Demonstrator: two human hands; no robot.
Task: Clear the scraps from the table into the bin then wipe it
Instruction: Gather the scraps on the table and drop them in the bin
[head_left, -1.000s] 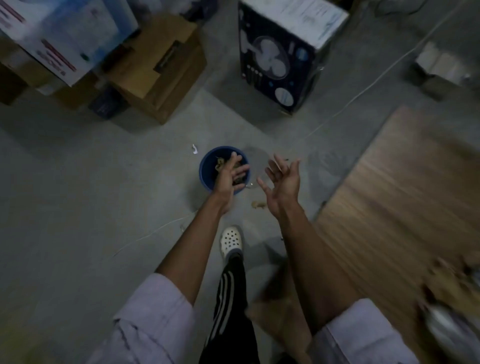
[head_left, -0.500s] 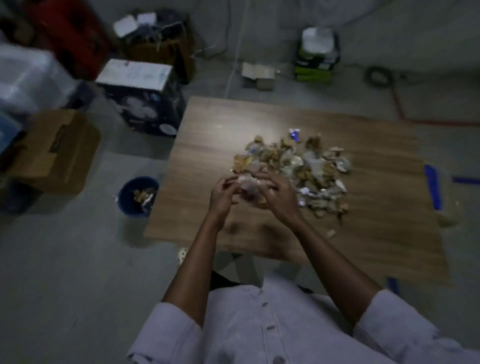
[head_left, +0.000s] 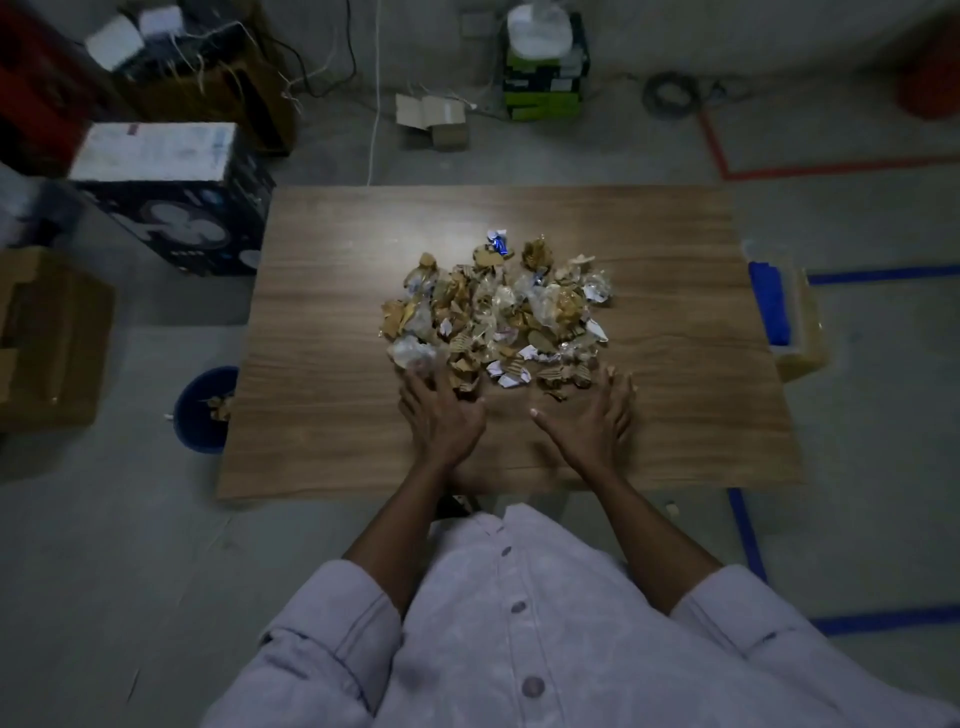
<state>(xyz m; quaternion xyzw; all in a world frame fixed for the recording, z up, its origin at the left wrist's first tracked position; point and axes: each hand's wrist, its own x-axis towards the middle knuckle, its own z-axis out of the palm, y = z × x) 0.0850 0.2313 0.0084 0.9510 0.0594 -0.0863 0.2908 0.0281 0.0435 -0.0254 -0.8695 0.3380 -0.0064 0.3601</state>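
Now both hands lie on the wooden table (head_left: 332, 312), at the near edge of the pile of scraps (head_left: 493, 312). The left hand (head_left: 441, 418) is flat, and its straight fingers touch the nearest scraps. The right hand (head_left: 592, 423) is spread, fingers apart, just before the pile. The blue bin (head_left: 200, 415) stands on the floor left of the table, some scraps inside.

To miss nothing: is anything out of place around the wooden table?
Yes: a small pale scrap lies on the grey floor by the brown wooden table's near right corner, apart from the beige scrap heap.
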